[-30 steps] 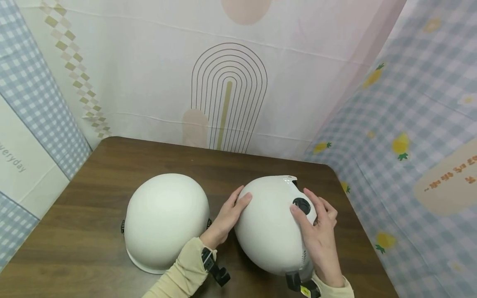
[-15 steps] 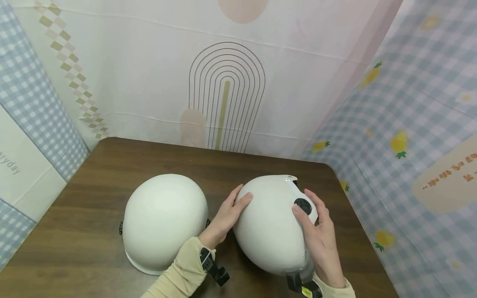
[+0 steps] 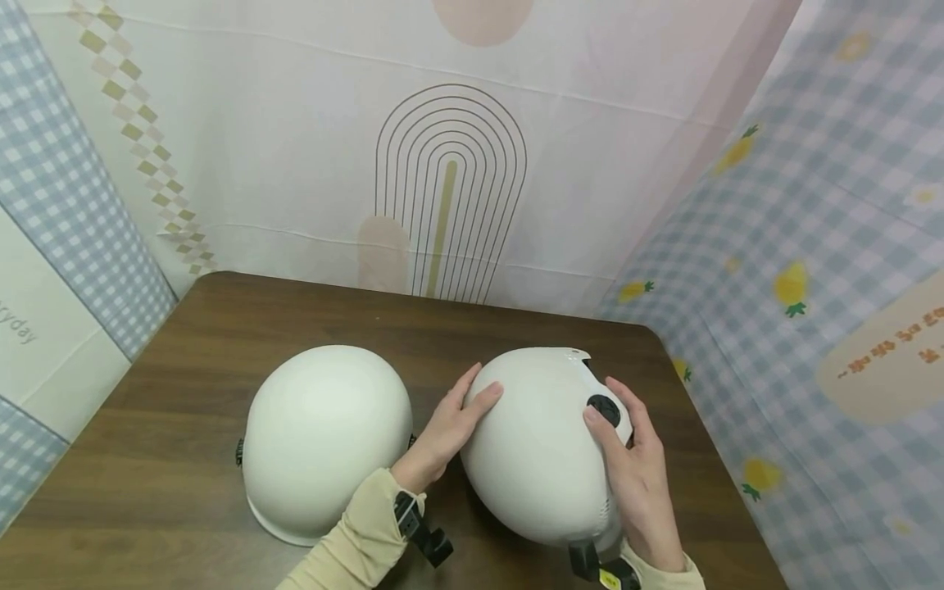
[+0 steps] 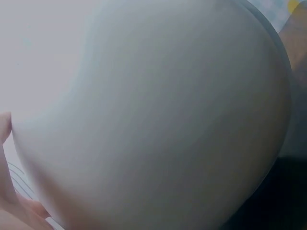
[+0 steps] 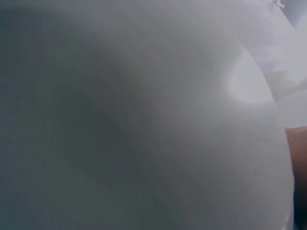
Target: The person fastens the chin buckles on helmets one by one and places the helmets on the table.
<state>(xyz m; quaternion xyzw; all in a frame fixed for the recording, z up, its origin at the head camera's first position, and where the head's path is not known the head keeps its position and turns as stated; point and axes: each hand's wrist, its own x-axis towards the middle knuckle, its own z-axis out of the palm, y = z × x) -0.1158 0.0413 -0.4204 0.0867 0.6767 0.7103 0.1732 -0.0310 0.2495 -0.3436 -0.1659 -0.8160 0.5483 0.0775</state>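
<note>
A white helmet (image 3: 534, 447) with a round black disc (image 3: 604, 410) near its right edge sits tilted on the wooden table, between both hands. My left hand (image 3: 448, 430) holds its left side, thumb against the shell. At its right edge, my right hand (image 3: 640, 467) grips it, thumb tip by the disc and fingers over the rim. To the left, dome up, stands a plain white helmet (image 3: 324, 438), close to my left wrist. Both wrist views are mostly filled by white shell; the left one also shows part of the left hand (image 4: 19, 206).
The brown table (image 3: 177, 401) has its far edge against a white printed cloth (image 3: 295, 164). A blue checked cloth (image 3: 796, 205) hangs along the right side, and another checked cloth (image 3: 66, 139) hangs at the left.
The right helmet has turned slightly, its black disc shifting a little to the right, and my right hand has shifted with it. The left helmet stays in place.
</note>
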